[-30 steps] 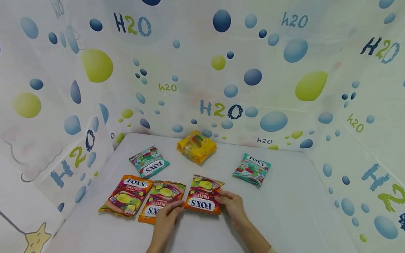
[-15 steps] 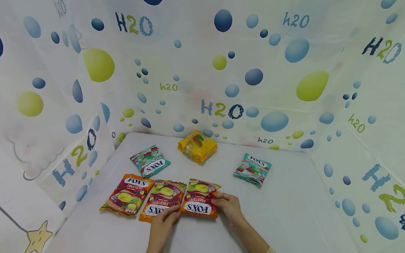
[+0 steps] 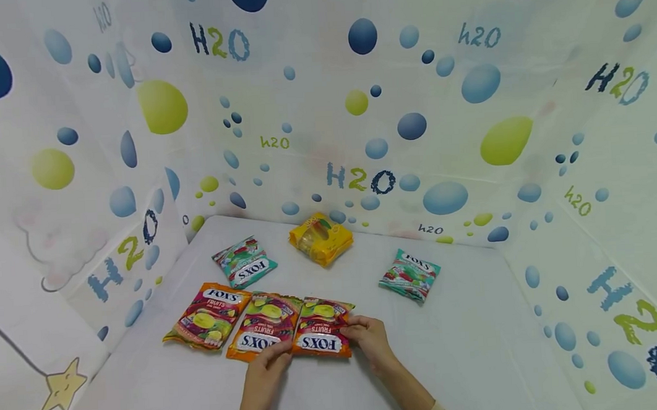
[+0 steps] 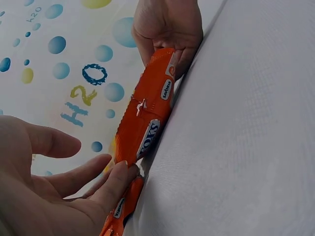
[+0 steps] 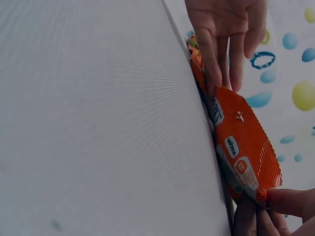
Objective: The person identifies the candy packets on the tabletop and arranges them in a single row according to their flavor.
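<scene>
Packet reading FOX'S, FRUITS, SAVORIA, right hand pinching its edge, left hand spread against it, small print unclear

The orange FOX'S packet, printed face up, lettering inverted, is just beside a matching packet.

Left fingers touch an orange FOX'S packet.

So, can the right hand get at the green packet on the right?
Probably yes: only white tabletop shows between the right hand and the green packet, though its fingers must first release the orange packet they pinch.
</scene>
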`<state>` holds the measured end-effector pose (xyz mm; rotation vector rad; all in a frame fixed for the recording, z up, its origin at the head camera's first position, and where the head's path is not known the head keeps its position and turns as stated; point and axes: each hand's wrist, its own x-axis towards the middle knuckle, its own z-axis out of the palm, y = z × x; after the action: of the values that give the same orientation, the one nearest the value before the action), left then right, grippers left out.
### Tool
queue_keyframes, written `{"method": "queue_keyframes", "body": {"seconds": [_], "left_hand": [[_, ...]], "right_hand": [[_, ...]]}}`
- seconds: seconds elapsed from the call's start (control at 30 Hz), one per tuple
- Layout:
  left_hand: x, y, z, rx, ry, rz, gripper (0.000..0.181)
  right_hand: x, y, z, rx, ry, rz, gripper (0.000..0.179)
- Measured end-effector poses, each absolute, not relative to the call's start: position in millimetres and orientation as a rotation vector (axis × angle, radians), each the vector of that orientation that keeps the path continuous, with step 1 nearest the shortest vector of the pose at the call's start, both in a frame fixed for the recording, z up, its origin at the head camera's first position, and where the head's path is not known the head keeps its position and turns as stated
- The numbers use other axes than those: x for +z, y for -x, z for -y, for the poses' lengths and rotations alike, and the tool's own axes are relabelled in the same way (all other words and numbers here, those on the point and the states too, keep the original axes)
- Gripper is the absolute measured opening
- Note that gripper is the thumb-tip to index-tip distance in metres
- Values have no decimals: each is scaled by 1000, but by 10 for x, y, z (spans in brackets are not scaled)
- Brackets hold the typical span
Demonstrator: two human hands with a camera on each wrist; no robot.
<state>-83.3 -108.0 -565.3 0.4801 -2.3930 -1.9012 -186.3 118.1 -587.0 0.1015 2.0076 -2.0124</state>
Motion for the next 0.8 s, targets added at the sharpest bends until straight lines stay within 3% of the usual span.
{"method": "queue_keyframes", "body": {"seconds": [0.8], "left_hand": [[-5771,887,1128,-2049,-476,2280,27]], "right_hand": [[-5858,1857,-1122,-1885,-147,-2157,27]]}}
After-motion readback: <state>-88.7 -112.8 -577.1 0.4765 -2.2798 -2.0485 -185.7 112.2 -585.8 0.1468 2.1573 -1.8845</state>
